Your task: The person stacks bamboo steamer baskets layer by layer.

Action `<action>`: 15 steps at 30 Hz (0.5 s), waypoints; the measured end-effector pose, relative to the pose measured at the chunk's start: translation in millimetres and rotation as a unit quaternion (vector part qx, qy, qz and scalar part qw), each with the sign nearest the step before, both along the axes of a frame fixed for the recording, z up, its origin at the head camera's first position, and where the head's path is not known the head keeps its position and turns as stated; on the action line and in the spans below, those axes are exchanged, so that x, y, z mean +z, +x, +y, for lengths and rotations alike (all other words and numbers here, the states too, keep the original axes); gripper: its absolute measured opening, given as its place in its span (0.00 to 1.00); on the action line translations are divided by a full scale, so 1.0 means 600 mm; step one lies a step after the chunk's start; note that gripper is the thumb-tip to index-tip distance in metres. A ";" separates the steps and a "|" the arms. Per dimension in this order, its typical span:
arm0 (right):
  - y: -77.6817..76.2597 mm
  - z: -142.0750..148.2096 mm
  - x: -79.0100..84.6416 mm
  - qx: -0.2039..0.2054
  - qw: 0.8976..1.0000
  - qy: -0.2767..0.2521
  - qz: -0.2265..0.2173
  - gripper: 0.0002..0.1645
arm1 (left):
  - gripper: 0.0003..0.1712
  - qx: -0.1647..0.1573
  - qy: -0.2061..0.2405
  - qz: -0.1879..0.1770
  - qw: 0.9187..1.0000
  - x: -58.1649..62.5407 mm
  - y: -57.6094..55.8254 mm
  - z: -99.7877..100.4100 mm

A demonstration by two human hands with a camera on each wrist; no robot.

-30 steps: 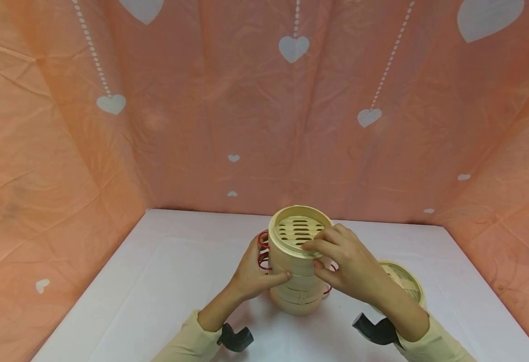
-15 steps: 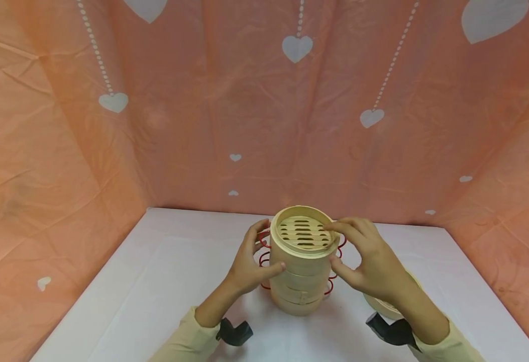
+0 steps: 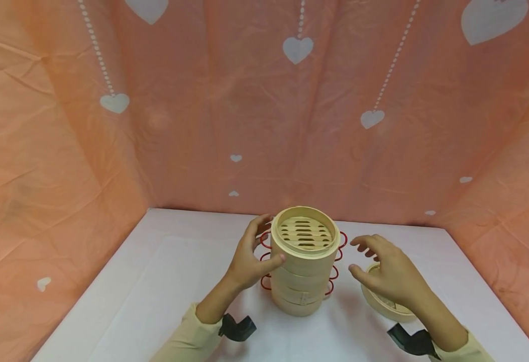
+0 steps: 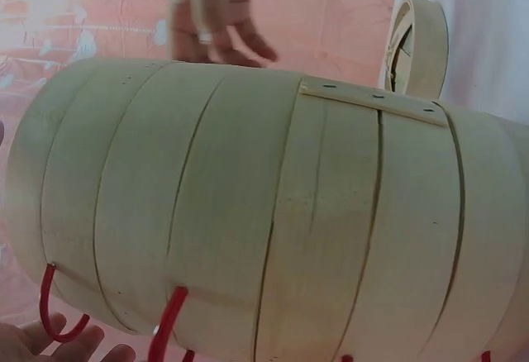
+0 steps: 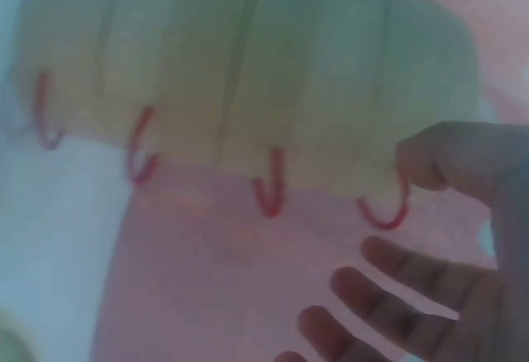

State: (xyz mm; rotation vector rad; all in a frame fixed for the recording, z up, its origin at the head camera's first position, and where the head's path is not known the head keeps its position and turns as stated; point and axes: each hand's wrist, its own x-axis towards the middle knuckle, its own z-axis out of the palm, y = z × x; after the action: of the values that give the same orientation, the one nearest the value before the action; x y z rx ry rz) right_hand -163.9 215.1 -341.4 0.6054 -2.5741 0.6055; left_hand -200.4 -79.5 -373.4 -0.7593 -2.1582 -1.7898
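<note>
In the head view a tall stack of round bamboo steamer baskets (image 3: 302, 281) stands upright on the table, slatted tray (image 3: 305, 233) uppermost. Red loop handles (image 3: 334, 272) line both sides. My left hand (image 3: 247, 256) is spread about the upper left side, thumb in front and fingers towards the back; contact is unclear. The left wrist view has its fingertips (image 4: 74, 345) beside a red handle. My right hand (image 3: 393, 271) hovers right of the stack, fingers parted, holding nothing. Beneath it lies a round bamboo piece (image 3: 388, 306), partly hidden by the hand.
The white table (image 3: 178, 261) reaches back to an orange cloth backdrop (image 3: 192, 125) with printed hearts, which also rises on both sides. Black curved pieces (image 3: 237, 328) are fixed at both wrists. The right wrist view is blurred.
My right hand has left the top rim of the stack and moved right, over the round bamboo piece. The left hand's fingers have loosened slightly. The stack stays in place, its right handles now uncovered.
</note>
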 end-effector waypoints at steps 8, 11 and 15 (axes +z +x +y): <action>0.005 0.029 -0.032 -0.048 0.996 0.013 -0.080 0.16 | 0.49 0.013 -0.011 0.002 1.000 0.008 0.007 0.000; 0.006 0.040 -0.046 -0.056 0.994 0.021 -0.096 0.14 | 0.49 0.017 -0.013 0.003 1.000 0.011 0.010 0.000; 0.007 0.051 -0.063 -0.060 0.991 0.033 -0.115 0.13 | 0.49 0.015 -0.012 0.006 1.000 0.012 0.012 0.000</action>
State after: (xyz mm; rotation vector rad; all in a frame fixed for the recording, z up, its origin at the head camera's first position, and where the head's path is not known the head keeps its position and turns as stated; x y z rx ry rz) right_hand -159.7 245.9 -379.3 0.4181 -2.8314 0.5800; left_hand -193.1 -79.3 -366.0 -0.7359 -2.1750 -1.7437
